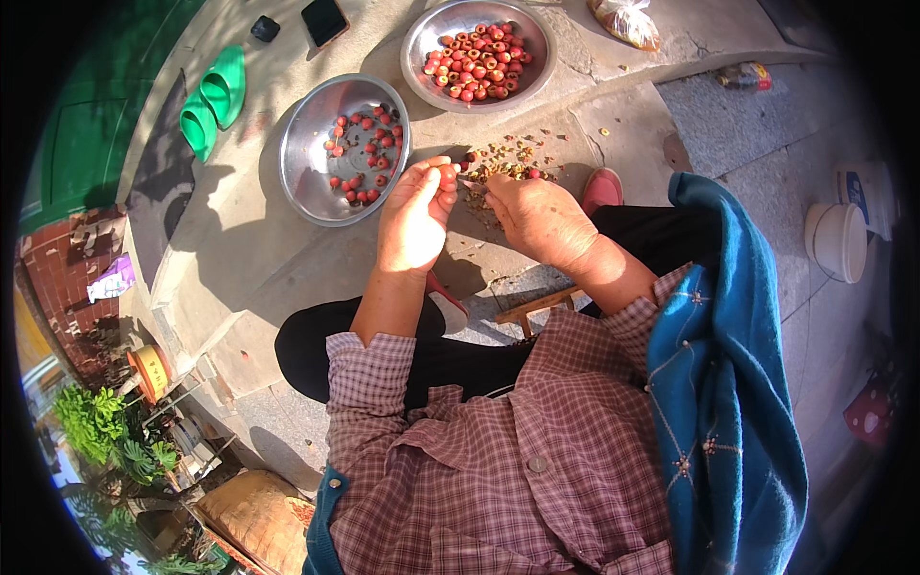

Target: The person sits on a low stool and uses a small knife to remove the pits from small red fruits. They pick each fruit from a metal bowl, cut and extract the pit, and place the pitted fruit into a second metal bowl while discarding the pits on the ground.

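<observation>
My left hand (418,208) holds a red hawthorn fruit (447,174) between thumb and fingers. Close by on the right, my right hand (535,215) grips a small pointed tool (473,186), whose tip is near the fruit; its handle is hidden in the fist. Several whole red fruits lie in the metal basin (298,154) left of my hands. A second metal basin (548,57), farther ahead, has many fruits with holes cut in them. Scattered cores and bits of fruit (514,154) lie on the stone ground just beyond my hands.
Green slippers (224,90), a phone (325,21) and a small black object (265,29) lie beyond the left basin. A filled plastic bag (627,23) and a bottle (744,76) are ahead on the right. A white bucket (837,243) stands far right. A wooden stool (535,309) shows beneath me.
</observation>
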A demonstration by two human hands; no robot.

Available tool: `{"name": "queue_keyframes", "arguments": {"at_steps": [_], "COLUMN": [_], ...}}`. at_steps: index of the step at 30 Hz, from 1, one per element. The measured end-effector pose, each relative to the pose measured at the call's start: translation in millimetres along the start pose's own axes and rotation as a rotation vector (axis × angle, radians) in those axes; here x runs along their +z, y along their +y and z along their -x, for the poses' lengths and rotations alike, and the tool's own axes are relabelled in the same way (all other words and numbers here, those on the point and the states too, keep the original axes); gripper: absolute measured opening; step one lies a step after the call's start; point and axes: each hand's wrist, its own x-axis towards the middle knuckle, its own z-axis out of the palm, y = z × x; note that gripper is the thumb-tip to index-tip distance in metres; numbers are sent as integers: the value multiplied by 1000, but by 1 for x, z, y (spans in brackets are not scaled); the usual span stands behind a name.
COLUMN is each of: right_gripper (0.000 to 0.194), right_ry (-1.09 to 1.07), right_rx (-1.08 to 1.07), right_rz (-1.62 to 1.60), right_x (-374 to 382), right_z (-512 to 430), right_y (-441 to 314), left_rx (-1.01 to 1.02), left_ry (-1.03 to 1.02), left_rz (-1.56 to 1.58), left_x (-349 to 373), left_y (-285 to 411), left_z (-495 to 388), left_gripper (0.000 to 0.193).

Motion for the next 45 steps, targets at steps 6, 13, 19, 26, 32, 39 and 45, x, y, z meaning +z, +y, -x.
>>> {"name": "queue_keyframes", "arguments": {"at_steps": [6,13,19,26,32,39,45], "right_gripper": [11,11,11,12,14,13,14], "right_ry": [8,49,13,2,-22,-31,-40], "right_rx": [-23,-18,-1,-5,22,34,40], "right_rz": [11,-3,1,-68,-84,-104,-128], "right_x": [1,-5,-4,-4,-2,-1,-1], "right_z": [-2,-1,-1,0,0,-1,0], "right_y": [-1,-8,-3,-2,0,0,1], "left_rx": [-61,-74,-48,-46,31,43,68], "left_ry": [-42,-74,-84,-34,-31,-21,-4], "left_rz": [33,17,6,-66,-174,-171,-250], "left_x": [4,6,6,11,15,13,16], "left_y": [-1,-2,-5,-3,-6,-7,-7], "left_z": [5,4,5,6,8,8,9], "left_gripper": [22,25,29,31,26,25,28]}}
